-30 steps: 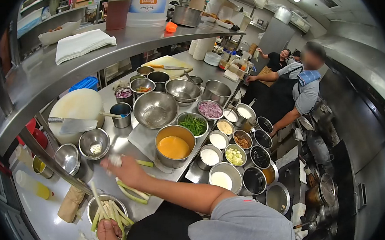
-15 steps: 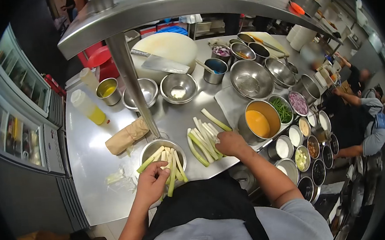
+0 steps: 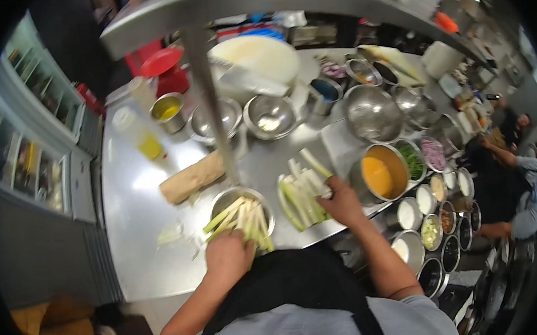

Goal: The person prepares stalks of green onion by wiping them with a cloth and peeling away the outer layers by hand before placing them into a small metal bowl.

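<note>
A steel bowl point(image 3: 270, 206) near the table's front edge holds cut white-and-green stalks point(image 3: 242, 214) that look like leek. My left hand point(image 3: 230, 255) is at the bowl's near side, its fingers curled down onto the stalk ends; the fingertips are partly hidden. To the right, a loose row of similar leek stalks point(image 3: 301, 196) lies on the steel table. At that row's right edge is my right hand point(image 3: 344, 204), fingers closed around a stalk and partly blurred.
A steel post point(image 3: 204, 91) rises behind the bowl to an overhead shelf point(image 3: 269, 4). A paper-wrapped bundle point(image 3: 192, 178) lies left. A cleaver point(image 3: 253, 81) rests on a round cutting board point(image 3: 266, 50). Right stand a pot of orange liquid point(image 3: 378, 175) and several ingredient containers. A co-worker point(image 3: 528, 180) stands far right.
My left hand has lowered onto the stalks in the bowl and turned its back upward. My right hand stays at the row's right edge. The whole view has shifted slightly.
</note>
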{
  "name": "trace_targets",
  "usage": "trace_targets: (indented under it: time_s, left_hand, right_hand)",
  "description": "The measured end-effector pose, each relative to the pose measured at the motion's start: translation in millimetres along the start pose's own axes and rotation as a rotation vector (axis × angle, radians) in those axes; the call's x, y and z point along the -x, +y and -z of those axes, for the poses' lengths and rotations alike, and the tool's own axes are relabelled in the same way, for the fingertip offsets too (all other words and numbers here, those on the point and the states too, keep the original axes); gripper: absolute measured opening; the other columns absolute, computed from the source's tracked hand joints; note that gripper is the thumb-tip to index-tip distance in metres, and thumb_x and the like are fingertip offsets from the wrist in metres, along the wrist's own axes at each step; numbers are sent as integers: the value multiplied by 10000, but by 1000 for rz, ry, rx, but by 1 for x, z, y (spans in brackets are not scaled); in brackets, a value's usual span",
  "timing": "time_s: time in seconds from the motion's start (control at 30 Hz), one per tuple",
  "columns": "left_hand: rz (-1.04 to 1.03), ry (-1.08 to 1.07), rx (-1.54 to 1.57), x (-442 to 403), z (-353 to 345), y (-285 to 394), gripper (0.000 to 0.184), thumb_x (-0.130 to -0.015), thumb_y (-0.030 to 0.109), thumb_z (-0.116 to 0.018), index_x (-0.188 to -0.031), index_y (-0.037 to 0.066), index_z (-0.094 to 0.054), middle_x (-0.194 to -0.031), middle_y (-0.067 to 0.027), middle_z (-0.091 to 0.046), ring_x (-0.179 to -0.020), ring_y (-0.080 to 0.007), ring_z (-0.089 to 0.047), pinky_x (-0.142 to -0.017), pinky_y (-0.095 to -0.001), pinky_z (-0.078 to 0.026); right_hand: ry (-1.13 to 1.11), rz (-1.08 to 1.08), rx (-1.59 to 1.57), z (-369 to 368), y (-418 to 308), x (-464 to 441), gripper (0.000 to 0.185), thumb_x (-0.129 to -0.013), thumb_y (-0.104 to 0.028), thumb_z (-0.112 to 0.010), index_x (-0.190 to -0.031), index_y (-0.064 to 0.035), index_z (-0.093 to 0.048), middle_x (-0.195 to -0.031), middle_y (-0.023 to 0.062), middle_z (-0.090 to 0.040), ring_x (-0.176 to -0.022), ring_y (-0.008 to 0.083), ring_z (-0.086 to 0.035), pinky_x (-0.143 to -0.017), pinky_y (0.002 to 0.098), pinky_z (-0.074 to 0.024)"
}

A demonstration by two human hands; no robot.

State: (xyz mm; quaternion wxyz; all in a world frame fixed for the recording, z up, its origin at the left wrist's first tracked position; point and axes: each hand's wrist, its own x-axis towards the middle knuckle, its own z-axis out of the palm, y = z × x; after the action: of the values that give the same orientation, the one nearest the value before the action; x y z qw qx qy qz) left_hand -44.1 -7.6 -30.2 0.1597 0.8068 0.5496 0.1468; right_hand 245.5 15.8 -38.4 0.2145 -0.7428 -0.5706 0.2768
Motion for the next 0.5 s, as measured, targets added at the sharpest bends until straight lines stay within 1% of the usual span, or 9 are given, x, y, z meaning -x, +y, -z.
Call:
trace_targets:
  time_s: [0.07,0.13,0.17,0.2,0.23,0.27,0.33,0.47,0.5]
  left_hand:
    - [79,-58,-76,-5,-6,-4,241,-778,256,-663,-735,24,-617,-743,-183,-613,-714,-362,-616,-655,-462,-492]
    - [78,-34,-50,-9,-10,-10,286,-773,293,-657,-712,14,-640,-740,-204,-628,-710,-372,-622,-658,-471,-493]
    - [97,-91,-116,-12,-11,-11,303,-751,309,-668,-699,13,-642,-743,-204,-630,-718,-376,-625,-658,-477,-493]
    - [90,-144,-147,-16,-13,-11,311,-739,317,-673,-696,10,-644,-734,-202,-631,-715,-376,-626,-657,-477,-495]
    - [91,-191,-192,-17,-14,-11,321,-726,326,-678,-693,8,-647,-726,-200,-632,-713,-377,-628,-656,-477,-497]
    - [76,-165,-212,-18,-20,-13,310,-718,312,-670,-699,3,-651,-711,-201,-631,-697,-381,-627,-650,-475,-499]
    - [27,-127,-223,-24,-29,-14,301,-711,298,-662,-705,-3,-655,-696,-202,-629,-681,-386,-625,-644,-473,-501]
    - [77,-108,-211,-29,-32,-2,279,-659,274,-705,-666,4,-635,-679,-193,-631,-676,-378,-628,-646,-451,-503]
    - [71,-100,-230,-28,-30,-2,273,-653,264,-711,-664,3,-632,-672,-187,-628,-673,-374,-628,-644,-448,-503]
  right_hand:
    - [40,70,-282,-12,20,-1,326,-802,-172,-697,-1058,-8,-581,-915,168,-662,-782,223,-657,-699,346,-521]
    - [77,86,-344,-26,29,-6,307,-835,-139,-670,-1102,-8,-597,-942,124,-672,-806,180,-639,-739,340,-520]
    - [29,109,-511,-30,27,-6,262,-859,-118,-636,-1103,-30,-595,-861,87,-659,-743,145,-612,-682,311,-514]
    - [35,92,-431,-43,31,-14,290,-855,-121,-630,-1123,-13,-604,-946,124,-673,-836,174,-635,-764,331,-514]
    - [7,214,-668,-45,20,-9,293,-854,-122,-609,-1129,-23,-601,-923,133,-667,-810,194,-636,-749,345,-512]
    - [35,310,-649,-53,14,-9,287,-855,-93,-609,-1137,-39,-598,-892,85,-657,-783,157,-607,-722,319,-504]
    - [91,319,-364,-40,-16,8,300,-833,-95,-623,-1129,-49,-598,-864,96,-643,-764,174,-604,-699,318,-492]
    - [25,297,-481,-36,-34,22,312,-816,-101,-637,-1121,-51,-591,-827,90,-624,-755,169,-598,-674,320,-482]
    - [135,400,-477,-37,-36,21,314,-813,-110,-624,-1117,-43,-578,-833,115,-621,-745,213,-610,-677,345,-487]
